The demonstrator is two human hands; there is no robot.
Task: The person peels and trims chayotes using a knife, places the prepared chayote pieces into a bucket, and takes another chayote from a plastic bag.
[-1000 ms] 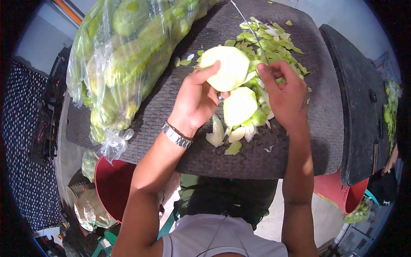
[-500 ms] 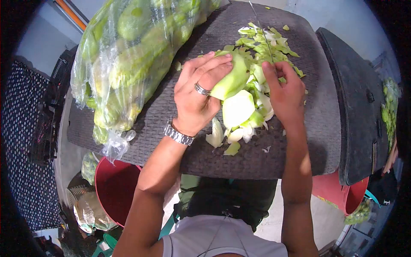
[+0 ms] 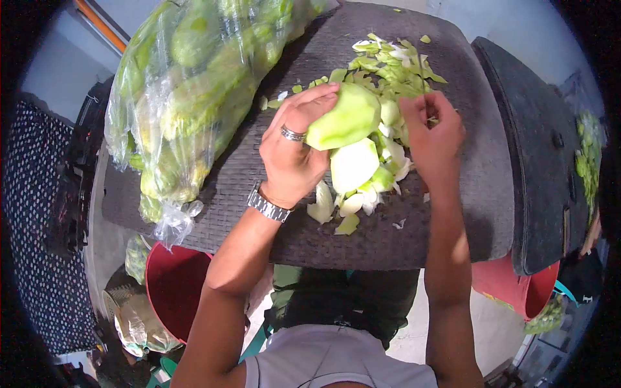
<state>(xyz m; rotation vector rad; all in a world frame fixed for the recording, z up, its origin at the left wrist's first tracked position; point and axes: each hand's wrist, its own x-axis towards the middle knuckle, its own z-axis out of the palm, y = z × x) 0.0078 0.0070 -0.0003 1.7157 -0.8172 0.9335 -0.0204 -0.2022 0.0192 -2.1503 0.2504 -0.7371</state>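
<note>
A smooth, pale-green peeled fruit (image 3: 346,118), possibly a green mango or chayote, rests in my left hand (image 3: 294,142), whose fingers wrap its left side. My right hand (image 3: 435,139) is closed around a knife (image 3: 422,68). Its thin blade points away from me, seen nearly edge-on, and the handle is hidden in my fist. Under and beside the fruit lie a bright pale cut piece (image 3: 354,166) and a heap of green and white peelings (image 3: 391,71), spread over the dark woven tabletop (image 3: 310,242).
A large clear plastic bag (image 3: 207,97) full of green fruit lies at the table's left. Red buckets stand below, one at left (image 3: 171,284) and one at right (image 3: 511,284). A black padded panel (image 3: 543,174) borders the table's right side.
The fruit has turned in my left hand, so more of its rounded peeled face shows. My right hand and the knife have shifted slightly right, away from the fruit.
</note>
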